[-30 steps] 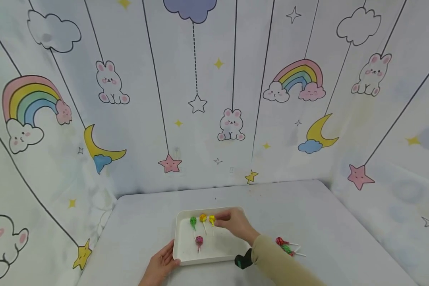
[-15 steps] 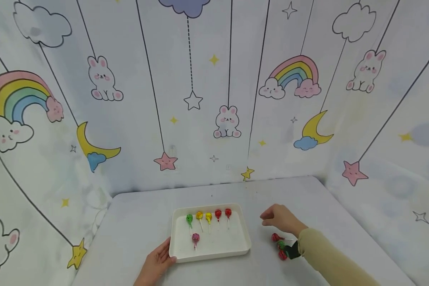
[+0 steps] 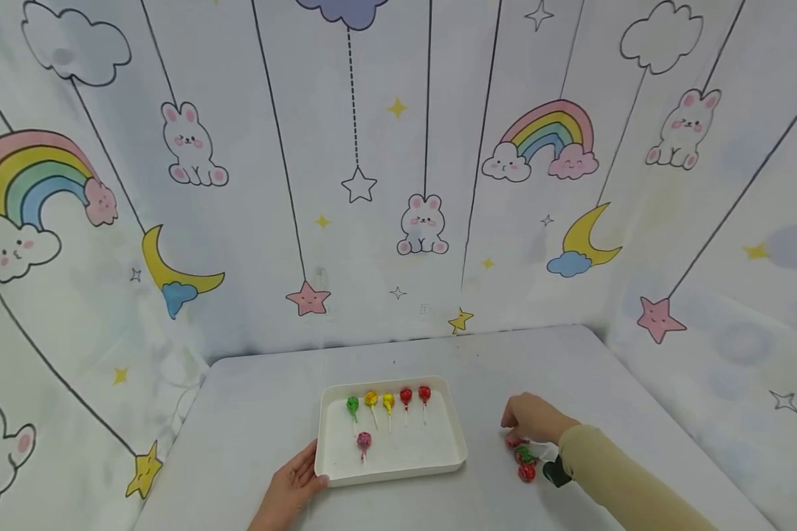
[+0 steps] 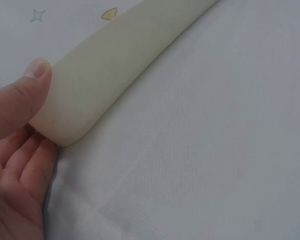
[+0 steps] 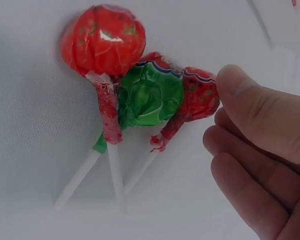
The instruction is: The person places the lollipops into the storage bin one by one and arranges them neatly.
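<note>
My left hand [image 3: 292, 483] grips the near left corner of a white rectangular tray [image 3: 398, 476], thumb [image 4: 37, 75] over the rim and fingers curled beneath. Several wrapped lollipops lie in the tray. Green [image 3: 353, 405], orange, yellow and two red ones form a row along the far side, with a pink one [image 3: 364, 441] below. Right of the tray, my right hand [image 3: 538, 420] reaches down to a small pile. Its thumb and curled fingers pinch the head of a red lollipop [image 5: 197, 97], the index finger hidden. A green lollipop [image 5: 150, 95] and another red one [image 5: 105, 42] lie against it.
A white cloth-like surface [image 3: 266, 413] covers the table. Behind it and at both sides stand white walls [image 3: 372, 258] printed with bunnies, stars, moons and rainbows. A dark strap piece [image 3: 558, 472] hangs at my right wrist, beside the pile.
My right hand has moved from the tray's far side to the lollipop pile at right, then down onto a red lollipop. Two red lollipops show in the row. My left hand keeps its grip.
</note>
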A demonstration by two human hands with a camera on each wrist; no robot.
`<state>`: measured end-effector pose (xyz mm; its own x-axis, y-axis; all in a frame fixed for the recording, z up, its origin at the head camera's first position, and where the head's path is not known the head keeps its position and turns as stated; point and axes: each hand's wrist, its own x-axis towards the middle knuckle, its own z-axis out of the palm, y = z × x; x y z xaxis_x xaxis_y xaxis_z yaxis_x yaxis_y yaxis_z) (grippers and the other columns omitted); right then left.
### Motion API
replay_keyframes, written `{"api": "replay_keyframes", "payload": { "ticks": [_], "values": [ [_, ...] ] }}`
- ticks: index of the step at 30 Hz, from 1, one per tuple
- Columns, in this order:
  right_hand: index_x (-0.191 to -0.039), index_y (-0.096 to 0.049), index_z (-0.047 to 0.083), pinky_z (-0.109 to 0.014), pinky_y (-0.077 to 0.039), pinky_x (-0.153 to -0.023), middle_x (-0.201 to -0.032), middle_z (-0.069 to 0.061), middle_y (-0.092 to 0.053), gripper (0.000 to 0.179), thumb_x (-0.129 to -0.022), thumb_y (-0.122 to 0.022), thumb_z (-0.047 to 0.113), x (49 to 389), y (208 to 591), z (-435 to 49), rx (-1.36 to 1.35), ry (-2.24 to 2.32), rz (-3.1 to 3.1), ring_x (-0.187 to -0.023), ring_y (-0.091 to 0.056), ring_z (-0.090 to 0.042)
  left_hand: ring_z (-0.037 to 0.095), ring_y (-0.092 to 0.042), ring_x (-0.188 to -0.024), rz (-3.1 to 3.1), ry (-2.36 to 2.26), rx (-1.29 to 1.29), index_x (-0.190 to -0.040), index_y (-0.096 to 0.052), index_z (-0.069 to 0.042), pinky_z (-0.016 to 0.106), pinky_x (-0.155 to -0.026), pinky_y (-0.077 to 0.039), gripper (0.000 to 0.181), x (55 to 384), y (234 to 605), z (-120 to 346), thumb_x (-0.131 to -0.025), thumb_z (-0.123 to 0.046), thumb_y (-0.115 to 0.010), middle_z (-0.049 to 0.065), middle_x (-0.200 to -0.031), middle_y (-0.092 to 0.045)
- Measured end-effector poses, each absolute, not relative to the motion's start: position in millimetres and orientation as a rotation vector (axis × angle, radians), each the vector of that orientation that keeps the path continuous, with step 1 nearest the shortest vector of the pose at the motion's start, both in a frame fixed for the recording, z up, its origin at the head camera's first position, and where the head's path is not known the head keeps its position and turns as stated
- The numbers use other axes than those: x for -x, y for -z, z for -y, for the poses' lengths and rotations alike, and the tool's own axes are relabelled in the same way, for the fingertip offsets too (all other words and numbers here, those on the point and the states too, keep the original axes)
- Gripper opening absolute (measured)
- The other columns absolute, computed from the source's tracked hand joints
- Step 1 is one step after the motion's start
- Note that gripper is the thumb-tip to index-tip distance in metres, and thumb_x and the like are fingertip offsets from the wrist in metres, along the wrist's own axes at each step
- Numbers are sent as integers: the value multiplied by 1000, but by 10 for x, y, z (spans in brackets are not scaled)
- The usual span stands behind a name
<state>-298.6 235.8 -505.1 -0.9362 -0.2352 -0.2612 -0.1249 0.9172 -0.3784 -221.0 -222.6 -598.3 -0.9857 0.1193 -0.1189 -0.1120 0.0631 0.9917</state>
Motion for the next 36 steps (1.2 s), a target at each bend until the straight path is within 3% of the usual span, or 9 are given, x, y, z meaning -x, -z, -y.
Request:
{"api": "replay_keyframes", "payload": {
  "ticks": [19,30,36],
  "values": [
    [-86,-77,10,-39,-63,-77,-82,1,-69,13,-83,-80,-3,3037,5176,-2426,336,479,-2770,-78,-60,-15,45,-28,-150,-2140,-2046,-28,-155,-26,14,22,-108,-51,83,2241,6007,2242,-94,-12,-75,36,-160,-27],
    [-96,-80,3,-31,-60,-67,-80,2,-72,9,-88,-77,2,3056,4885,-2365,385,582,-2820,-70,-59,-14,46,-26,-150,-2142,-2029,-14,-155,-25,15,21,-108,-51,84,2234,5999,2237,-93,-11,-76,36,-160,-25],
    [-99,-81,4,-34,-62,-73,-84,1,-75,10,-91,-76,7,3116,4704,-2279,417,786,-2823,-78,-65,-15,46,-28,-149,-2191,-1998,-4,-154,-27,15,23,-107,-52,84,2250,6006,2240,-92,-11,-77,36,-159,-28]
  ]
}}
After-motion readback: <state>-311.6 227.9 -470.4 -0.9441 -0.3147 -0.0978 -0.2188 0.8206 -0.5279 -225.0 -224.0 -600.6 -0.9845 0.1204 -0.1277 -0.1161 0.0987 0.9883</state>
